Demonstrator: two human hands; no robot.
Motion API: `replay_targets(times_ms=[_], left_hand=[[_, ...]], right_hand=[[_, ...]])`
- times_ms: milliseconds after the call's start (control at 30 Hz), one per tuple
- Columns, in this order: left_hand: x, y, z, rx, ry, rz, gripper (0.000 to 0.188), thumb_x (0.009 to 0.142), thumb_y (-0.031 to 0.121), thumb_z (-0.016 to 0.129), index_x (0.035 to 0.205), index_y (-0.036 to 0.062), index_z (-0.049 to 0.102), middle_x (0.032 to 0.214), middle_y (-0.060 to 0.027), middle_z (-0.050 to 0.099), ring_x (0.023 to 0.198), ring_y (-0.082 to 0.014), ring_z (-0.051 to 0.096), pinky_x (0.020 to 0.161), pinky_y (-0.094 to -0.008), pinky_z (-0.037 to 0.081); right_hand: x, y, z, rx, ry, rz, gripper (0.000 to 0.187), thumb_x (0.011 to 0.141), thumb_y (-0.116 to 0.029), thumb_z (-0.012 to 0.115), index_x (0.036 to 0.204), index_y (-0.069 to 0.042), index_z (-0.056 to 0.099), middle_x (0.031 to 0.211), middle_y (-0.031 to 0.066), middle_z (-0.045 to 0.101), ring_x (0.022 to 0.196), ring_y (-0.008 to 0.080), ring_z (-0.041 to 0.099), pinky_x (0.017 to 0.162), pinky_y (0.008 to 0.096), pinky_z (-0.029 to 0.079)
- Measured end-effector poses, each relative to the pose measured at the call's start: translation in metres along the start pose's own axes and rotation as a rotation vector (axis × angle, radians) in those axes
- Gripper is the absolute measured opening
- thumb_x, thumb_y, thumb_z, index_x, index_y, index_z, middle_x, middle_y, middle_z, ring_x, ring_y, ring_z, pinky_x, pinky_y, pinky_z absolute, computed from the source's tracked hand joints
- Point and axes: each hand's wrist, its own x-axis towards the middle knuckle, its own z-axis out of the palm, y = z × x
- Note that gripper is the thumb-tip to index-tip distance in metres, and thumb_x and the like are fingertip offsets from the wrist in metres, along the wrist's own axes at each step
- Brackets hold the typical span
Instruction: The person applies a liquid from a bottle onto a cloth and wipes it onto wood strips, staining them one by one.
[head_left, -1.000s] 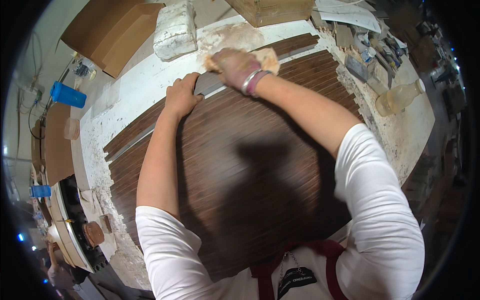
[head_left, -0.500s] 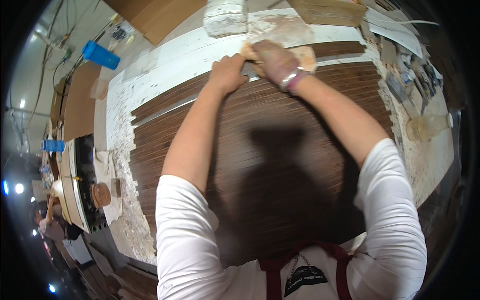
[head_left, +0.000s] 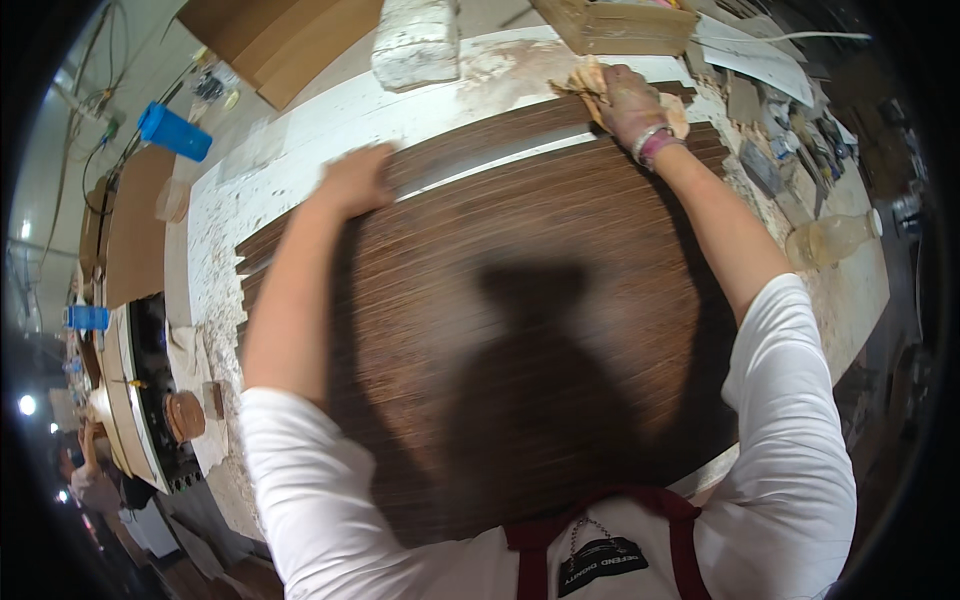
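One set of fingers is closed on a crumpled, orange-tinged cloth (head_left: 588, 80): those of the right hand (head_left: 632, 108), at one o'clock from the centre of the view. Loose folds of the cloth stick out on both sides of the hand, over a narrow dark brown strip (head_left: 480, 140) near its right end. The left hand (head_left: 358, 182), between ten and eleven o'clock, is over the same strip farther left; its fingers are blurred, and I cannot tell whether they grip it or only rest there.

A silver bracelet (head_left: 650, 138) and a pink band circle the right wrist. Both forearms come from white sleeves at four and eight o'clock.

The strip runs from ten to one o'clock along the far edge of a wide, dark brown slatted panel (head_left: 480, 235), with a pale gap (head_left: 520, 158) between them. A shadow (head_left: 540, 400) falls across the panel toward six o'clock.

Beneath lies a spattered white table (head_left: 225, 215). Around it are a whitish block (head_left: 416, 45) near twelve, a box (head_left: 622, 32) at one, tools (head_left: 800, 150) at two, a bottle of yellowish liquid (head_left: 825, 240) near three, a blue cup (head_left: 175, 132) at ten and brown cardboard (head_left: 285, 50) at eleven.
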Motion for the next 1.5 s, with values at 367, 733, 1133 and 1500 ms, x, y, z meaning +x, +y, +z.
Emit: replay_targets(times_ms=[367, 733, 1133, 1500], left_hand=[[-0.1, -0.099, 0.015, 0.017, 0.172, -0.223, 0.051, 0.071, 0.021, 0.081, 0.112, 0.0092, 0.052, 0.114, -0.0104, 0.06, 0.107, -0.036, 0.053, 0.094, -0.0521, 0.039], [-0.089, -0.093, 0.019, 0.082, 0.295, -0.112, 0.057, 0.067, 0.023, 0.083, 0.113, 0.0103, 0.052, 0.108, -0.008, 0.061, 0.102, -0.0348, 0.055, 0.085, -0.0463, 0.046], [-0.023, -0.011, -0.002, -0.635, 0.146, 0.005, 0.053, 0.095, 0.045, 0.055, 0.133, 0.0082, 0.054, 0.123, -0.0149, 0.06, 0.115, -0.0222, 0.055, 0.098, -0.0347, 0.043], [-0.017, 0.048, -0.001, -0.571, 0.15, 0.075, 0.042, 0.1, 0.035, 0.049, 0.124, 0.0022, 0.059, 0.12, -0.0131, 0.062, 0.115, -0.0228, 0.055, 0.1, -0.0323, 0.04]], right_hand=[[-0.006, -0.136, -0.021, 0.385, -0.211, -0.069, 0.021, 0.093, -0.019, 0.051, 0.094, -0.006, 0.068, 0.084, 0.0151, 0.065, 0.073, 0.0221, 0.063, 0.067, 0.0368, 0.054], [-0.018, -0.125, -0.048, 0.399, -0.141, 0.089, 0.025, 0.087, -0.025, 0.054, 0.096, -0.008, 0.069, 0.099, 0.0175, 0.068, 0.094, 0.0349, 0.065, 0.086, 0.0453, 0.051], [-0.038, 0.25, -0.028, 0.233, 0.031, 0.667, 0.049, 0.091, -0.044, 0.059, 0.12, -0.005, 0.06, 0.115, 0.0217, 0.065, 0.107, 0.0394, 0.06, 0.091, 0.044, 0.046], [-0.073, 0.257, 0.009, 1.114, -0.123, 0.64, 0.034, 0.091, -0.028, 0.063, 0.111, -0.001, 0.067, 0.094, 0.0106, 0.069, 0.073, 0.0166, 0.062, 0.064, 0.0309, 0.051]])
